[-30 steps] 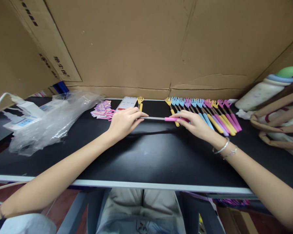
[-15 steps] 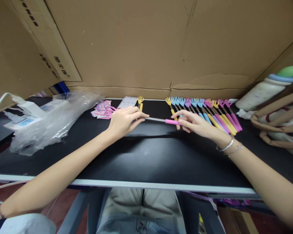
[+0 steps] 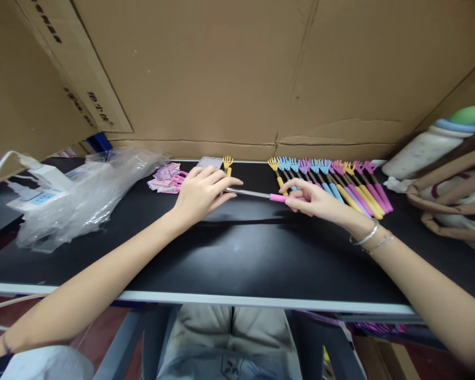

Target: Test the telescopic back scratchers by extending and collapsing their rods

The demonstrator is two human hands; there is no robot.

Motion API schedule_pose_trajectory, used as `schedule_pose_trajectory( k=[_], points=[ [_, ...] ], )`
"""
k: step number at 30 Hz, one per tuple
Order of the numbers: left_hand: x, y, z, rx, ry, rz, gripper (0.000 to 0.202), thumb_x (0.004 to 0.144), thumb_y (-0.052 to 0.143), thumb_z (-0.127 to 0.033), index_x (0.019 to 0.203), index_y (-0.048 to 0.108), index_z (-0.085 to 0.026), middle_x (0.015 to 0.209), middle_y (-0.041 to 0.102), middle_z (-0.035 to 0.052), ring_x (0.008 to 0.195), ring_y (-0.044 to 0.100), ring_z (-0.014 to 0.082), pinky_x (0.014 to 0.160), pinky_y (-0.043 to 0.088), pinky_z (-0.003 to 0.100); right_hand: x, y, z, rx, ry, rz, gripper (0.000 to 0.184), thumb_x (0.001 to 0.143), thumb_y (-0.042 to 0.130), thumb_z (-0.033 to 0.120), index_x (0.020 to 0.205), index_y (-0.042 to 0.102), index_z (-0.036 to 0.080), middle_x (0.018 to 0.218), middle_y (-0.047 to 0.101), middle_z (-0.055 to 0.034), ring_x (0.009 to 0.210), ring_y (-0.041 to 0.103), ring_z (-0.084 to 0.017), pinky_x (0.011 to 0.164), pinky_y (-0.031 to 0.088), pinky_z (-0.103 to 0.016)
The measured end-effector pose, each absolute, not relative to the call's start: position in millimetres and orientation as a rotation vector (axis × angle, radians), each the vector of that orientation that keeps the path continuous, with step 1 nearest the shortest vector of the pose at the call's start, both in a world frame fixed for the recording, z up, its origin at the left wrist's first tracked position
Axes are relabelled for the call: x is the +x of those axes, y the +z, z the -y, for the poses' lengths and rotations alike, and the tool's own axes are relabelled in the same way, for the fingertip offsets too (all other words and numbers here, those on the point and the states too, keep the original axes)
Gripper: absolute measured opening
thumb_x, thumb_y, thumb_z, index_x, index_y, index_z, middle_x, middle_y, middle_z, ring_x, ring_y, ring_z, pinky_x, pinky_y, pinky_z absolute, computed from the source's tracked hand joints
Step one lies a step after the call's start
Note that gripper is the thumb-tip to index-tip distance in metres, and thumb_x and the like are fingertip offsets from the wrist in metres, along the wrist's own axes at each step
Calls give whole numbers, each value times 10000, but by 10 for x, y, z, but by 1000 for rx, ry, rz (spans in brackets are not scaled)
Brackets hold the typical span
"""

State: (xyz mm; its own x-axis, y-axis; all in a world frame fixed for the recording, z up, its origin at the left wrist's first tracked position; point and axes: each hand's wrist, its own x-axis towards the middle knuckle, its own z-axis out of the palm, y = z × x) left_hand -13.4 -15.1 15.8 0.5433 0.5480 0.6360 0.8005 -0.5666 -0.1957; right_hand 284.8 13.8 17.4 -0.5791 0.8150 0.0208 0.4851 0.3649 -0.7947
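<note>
Both my hands hold one telescopic back scratcher stretched out sideways above the black table. My left hand grips the metal rod's left end, its claw head hidden by the fingers. My right hand pinches the pink handle at the right end. Just behind my right hand lies a row of several back scratchers with yellow, blue, pink and purple handles, their claw heads pointing to the cardboard wall.
A phone and a single yellow scratcher lie behind my left hand, beside pink paper tags. A crumpled plastic bag and a power strip sit left. A bottle and bag stand right.
My right hand has drawn slightly right and toward me along the pink handle, its fingers loosening to a pinch. My left hand shifted a little farther back, covering more of the phone.
</note>
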Motion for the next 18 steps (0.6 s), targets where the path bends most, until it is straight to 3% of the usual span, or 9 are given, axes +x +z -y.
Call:
schedule_pose_trajectory(
  k=[4, 14, 18],
  points=[
    [-198, 251, 134, -2280, -695, 1155, 302, 902, 454, -435, 1058, 623, -239, 978, 657, 59, 965, 525, 236, 828, 338, 379, 2869, 289, -103, -1163, 990, 2226, 356, 822, 574, 474, 1021, 500, 188, 676, 561, 18, 513, 428, -59, 428, 321, -178],
    [-166, 254, 166, -2314, -697, 1160, 272, 901, 441, -368, 1026, 640, -232, 993, 645, 64, 981, 521, 240, 839, 360, 390, 2891, 312, -97, -1131, 896, 2284, 359, 834, 537, 507, 973, 529, 176, 678, 569, 4, 570, 471, -86, 515, 367, -213],
    [-204, 284, 148, -2253, -806, 1211, 254, 898, 437, -329, 1020, 644, -248, 989, 646, 49, 998, 513, 238, 844, 372, 378, 2897, 304, -110, -1137, 821, 2267, 365, 818, 549, 527, 920, 539, 177, 633, 540, 15, 545, 443, -80, 503, 334, -215]
  ],
)
